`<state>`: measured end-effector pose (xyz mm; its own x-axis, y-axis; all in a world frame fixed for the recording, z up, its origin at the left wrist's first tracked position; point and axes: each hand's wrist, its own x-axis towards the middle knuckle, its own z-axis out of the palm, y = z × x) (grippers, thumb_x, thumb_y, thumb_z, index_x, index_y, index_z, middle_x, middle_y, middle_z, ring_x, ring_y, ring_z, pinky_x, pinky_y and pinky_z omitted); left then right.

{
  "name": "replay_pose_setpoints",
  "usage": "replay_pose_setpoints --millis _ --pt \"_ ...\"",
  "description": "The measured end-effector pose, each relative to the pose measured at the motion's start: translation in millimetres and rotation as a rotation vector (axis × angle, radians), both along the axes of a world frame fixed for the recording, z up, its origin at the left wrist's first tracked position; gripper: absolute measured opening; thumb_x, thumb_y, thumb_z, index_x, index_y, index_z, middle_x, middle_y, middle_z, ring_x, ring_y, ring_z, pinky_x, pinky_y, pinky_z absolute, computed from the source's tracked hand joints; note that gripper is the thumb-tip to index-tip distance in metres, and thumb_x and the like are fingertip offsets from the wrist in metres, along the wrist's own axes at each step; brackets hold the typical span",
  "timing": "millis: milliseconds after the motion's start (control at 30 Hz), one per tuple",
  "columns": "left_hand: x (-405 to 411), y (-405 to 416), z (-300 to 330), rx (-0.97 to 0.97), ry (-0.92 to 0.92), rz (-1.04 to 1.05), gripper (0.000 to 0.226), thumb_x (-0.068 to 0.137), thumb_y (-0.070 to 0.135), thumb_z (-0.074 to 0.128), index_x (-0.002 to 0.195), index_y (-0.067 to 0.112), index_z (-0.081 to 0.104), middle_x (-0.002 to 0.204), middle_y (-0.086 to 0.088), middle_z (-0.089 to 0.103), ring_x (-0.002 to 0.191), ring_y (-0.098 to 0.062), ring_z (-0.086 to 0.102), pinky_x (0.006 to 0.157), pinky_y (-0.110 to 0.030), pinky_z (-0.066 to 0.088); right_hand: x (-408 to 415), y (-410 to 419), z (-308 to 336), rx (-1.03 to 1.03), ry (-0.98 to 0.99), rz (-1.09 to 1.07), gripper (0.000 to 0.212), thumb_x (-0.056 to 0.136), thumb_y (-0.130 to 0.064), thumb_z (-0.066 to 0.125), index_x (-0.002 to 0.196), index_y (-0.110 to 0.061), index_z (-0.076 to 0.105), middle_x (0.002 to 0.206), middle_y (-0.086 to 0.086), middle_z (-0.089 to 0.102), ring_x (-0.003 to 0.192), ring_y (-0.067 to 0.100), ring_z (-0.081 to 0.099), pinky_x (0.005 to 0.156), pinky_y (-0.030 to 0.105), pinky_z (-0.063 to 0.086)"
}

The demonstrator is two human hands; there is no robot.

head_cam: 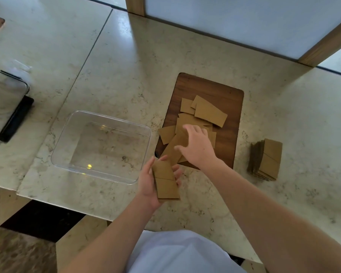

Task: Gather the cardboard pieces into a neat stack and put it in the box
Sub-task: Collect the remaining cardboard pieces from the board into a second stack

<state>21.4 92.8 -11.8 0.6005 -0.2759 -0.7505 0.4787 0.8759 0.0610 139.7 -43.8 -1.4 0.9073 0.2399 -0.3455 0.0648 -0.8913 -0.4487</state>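
Head view. Task partway. Left hand (149, 186) clasping a small stack (165, 182) just right of the clear box (100, 146). Right hand (197, 144) spread, fingers down over loose cardboard pieces (203, 113) on the wooden board (220, 91), right of box. Second pile (266, 160) further right. Box empty; gathering and loading left.

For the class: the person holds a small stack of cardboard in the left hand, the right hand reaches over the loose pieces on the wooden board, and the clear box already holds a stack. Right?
Not quite. The head view shows the clear box empty. The rest stands: the left hand holds the small stack, and the right hand reaches over the loose pieces on the wooden board.
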Motion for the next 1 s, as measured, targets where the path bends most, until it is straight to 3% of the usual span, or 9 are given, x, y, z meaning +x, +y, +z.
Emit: replay_pose_setpoints --millis 133,267,367,567,700,767,833,900,1000 --pt "-0.8 -0.4 -0.5 -0.017 0.0 -0.014 0.049 0.098 0.056 0.055 0.128 0.016 0.062 0.109 -0.024 0.065 0.086 -0.035 0.065 0.072 -0.041 0.052 13.0 10.5 -14.5 -0.308 -0.086 0.295 0.077 0.081 -0.05 0.081 0.143 -0.023 0.047 0.137 0.005 0.053 0.13 0.031 0.041 0.102 0.048 0.035" --pt "0.7 3.6 -5.9 0.076 0.035 -0.099 0.04 0.096 0.04 0.066 0.127 0.015 0.062 0.093 -0.019 0.069 0.073 -0.028 0.067 0.059 -0.035 0.056 19.5 -2.0 -7.0 -0.291 0.042 0.287 0.04 0.086 -0.053 0.074 0.116 -0.027 0.065 0.11 0.0 0.055 0.111 0.025 0.048 0.094 0.044 0.037" --pt "0.0 0.8 -10.6 0.203 0.026 -0.199 0.047 0.088 0.024 0.077 0.131 0.014 0.063 0.085 -0.018 0.07 0.066 -0.025 0.066 0.053 -0.033 0.056 14.7 -28.6 8.0 -0.064 0.215 0.109 0.027 0.096 -0.049 0.065 0.093 -0.023 0.073 0.09 -0.005 0.066 0.086 0.015 0.062 0.074 0.033 0.049" --pt "9.8 -25.9 -9.6 0.354 -0.029 -0.226 0.064 0.075 0.032 0.09 0.13 0.011 0.063 0.083 -0.014 0.071 0.068 -0.027 0.069 0.058 -0.038 0.058 -50.5 -68.3 33.2 0.178 0.257 -0.465 0.022 0.097 -0.045 0.066 0.092 -0.026 0.075 0.08 -0.005 0.073 0.072 0.01 0.067 0.064 0.025 0.053" --pt "20.1 -38.0 -12.1 0.46 -0.008 -0.278 0.048 0.079 0.028 0.087 0.122 0.024 0.067 0.098 -0.01 0.083 0.085 -0.029 0.079 0.075 -0.047 0.065 -97.0 -47.8 31.4 0.3 0.336 -0.575 0.024 0.1 -0.039 0.063 0.09 -0.021 0.073 0.082 0.003 0.073 0.076 0.018 0.067 0.064 0.03 0.051" --pt "20.8 -40.2 -12.3 0.436 0.001 -0.274 0.04 0.085 0.026 0.083 0.122 0.019 0.069 0.107 -0.013 0.081 0.099 -0.035 0.077 0.086 -0.056 0.063 -108.8 -43.9 27.5 0.305 0.275 -0.614 0.025 0.103 -0.036 0.06 0.087 -0.019 0.07 0.081 0.003 0.07 0.073 0.014 0.063 0.06 0.026 0.045" --pt "18.4 -38.6 -12.2 0.411 0.006 -0.243 0.05 0.083 0.034 0.082 0.127 0.014 0.068 0.119 -0.019 0.077 0.111 -0.041 0.072 0.094 -0.062 0.058 -111.8 -42.5 26.8 0.376 0.229 -0.692 0.025 0.104 -0.034 0.059 0.085 -0.021 0.068 0.079 -0.003 0.067 0.07 0.007 0.059 0.059 0.021 0.042" --pt "16.7 -37.1 -12.1 0.417 0.001 -0.272 0.051 0.085 0.035 0.08 0.13 0.013 0.068 0.116 -0.018 0.078 0.102 -0.037 0.076 0.081 -0.053 0.064 -108.7 -42.4 24.5 0.461 0.321 -0.584 0.025 0.104 -0.028 0.06 0.082 -0.018 0.067 0.077 -0.01 0.066 0.07 0.004 0.057 0.062 0.02 0.044" --pt "16.7 -35.4 -16.2 0.419 -0.024 -0.276 0.033 0.102 0.005 0.059 0.127 0.026 0.067 0.097 -0.016 0.08 0.08 -0.027 0.078 0.062 -0.041 0.063 -95.2 -49.6 19.3 0.358 0.594 -0.265 0.029 0.104 -0.023 0.06 0.076 -0.023 0.067 0.074 -0.017 0.066 0.063 -0.005 0.058 0.059 0.014 0.046"
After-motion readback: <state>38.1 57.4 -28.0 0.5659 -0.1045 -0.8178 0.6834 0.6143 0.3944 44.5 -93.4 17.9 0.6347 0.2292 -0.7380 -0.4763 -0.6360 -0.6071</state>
